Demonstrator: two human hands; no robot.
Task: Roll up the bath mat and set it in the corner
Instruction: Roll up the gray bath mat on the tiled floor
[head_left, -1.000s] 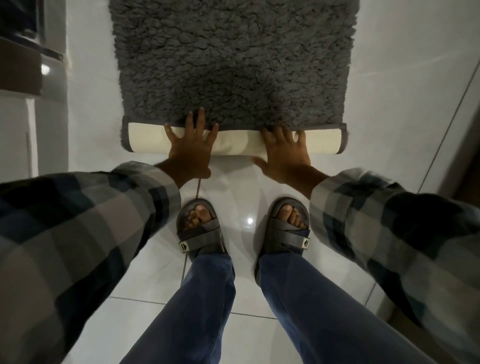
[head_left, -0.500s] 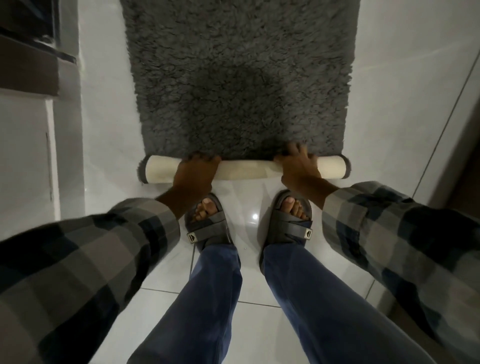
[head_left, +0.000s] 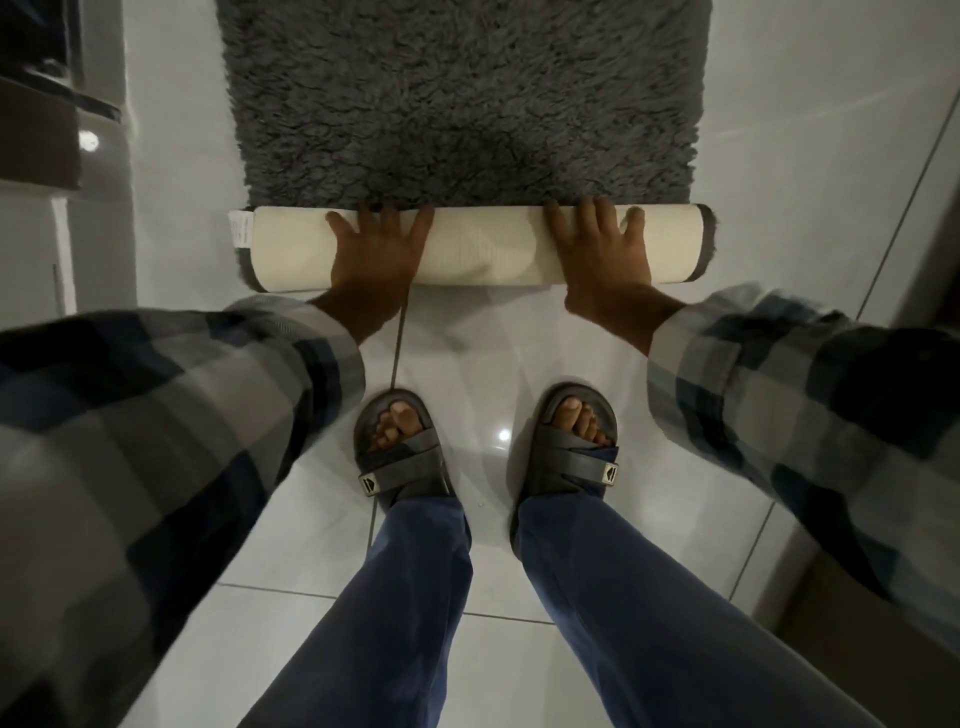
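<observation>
Both hands, left (head_left: 375, 254) and right (head_left: 602, 248), press open palms on the near rolled end of a grey bath mat (head_left: 467, 104); most lies flat on the floor, far from any corner.

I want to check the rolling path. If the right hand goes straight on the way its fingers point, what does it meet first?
The right hand lies flat on the cream roll, fingers pointing away from the person. Straight on, it would meet the unrolled grey pile of the mat just beyond the roll; nothing else shows in that line.
</observation>
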